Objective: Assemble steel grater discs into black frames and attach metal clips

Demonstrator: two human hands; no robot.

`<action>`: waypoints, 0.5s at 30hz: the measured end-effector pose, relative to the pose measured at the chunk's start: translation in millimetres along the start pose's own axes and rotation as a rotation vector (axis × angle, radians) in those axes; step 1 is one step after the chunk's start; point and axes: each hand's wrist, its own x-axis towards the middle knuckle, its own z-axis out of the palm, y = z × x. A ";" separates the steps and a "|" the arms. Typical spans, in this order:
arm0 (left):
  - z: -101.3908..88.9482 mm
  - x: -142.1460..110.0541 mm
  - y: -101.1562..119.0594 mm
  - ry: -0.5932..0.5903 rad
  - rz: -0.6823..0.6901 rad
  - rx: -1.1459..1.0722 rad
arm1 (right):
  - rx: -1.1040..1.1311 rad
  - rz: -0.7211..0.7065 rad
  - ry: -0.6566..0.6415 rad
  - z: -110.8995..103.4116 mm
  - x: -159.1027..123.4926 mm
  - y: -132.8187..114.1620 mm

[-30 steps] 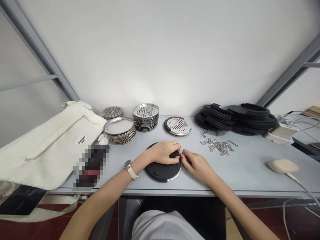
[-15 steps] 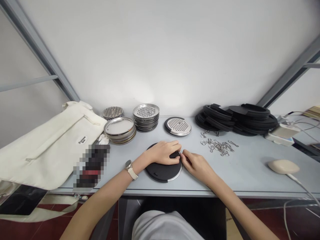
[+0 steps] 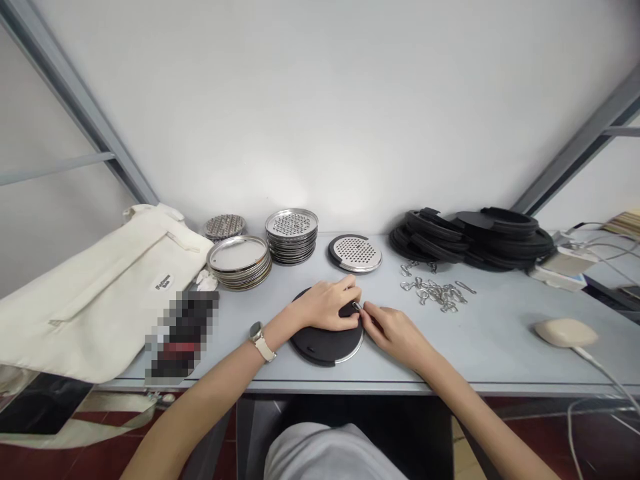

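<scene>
A black round disc (image 3: 330,348) with a partly silver rim lies flat near the table's front edge. Across its top rests my left hand (image 3: 327,305), fingers curled and holding it down; thumb and fingertips are near the disc's right side. There, a small metal clip (image 3: 357,306) shows at the disc, pinched at its outer end by my right hand (image 3: 390,327). The clip's other end is hidden by my left fingers. More loose metal clips (image 3: 437,293) lie in a heap to the right. Behind is a finished-looking disc (image 3: 357,252) with a perforated silver face and black edge.
Stacked silver grater plates (image 3: 292,233) and plain-faced silver discs (image 3: 239,260) stand at back left, beside a white bag (image 3: 120,287). Black round covers (image 3: 495,237) are piled at back right. A cream computer mouse-shaped object (image 3: 565,332) with a cable sits at right.
My right hand stays pinched at the disc's edge, and slightly more of the metal clip shows between the hands. The left hand remains nearly still on the disc.
</scene>
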 end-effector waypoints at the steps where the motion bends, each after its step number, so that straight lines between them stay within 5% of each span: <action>1: 0.0 0.0 0.1 0.003 0.001 -0.005 | 0.000 0.000 0.001 0.0 -0.1 0.0; 15: 6.5 0.2 -7.5 0.016 0.008 -0.241 | 0.014 0.000 -0.010 0.8 0.2 1.6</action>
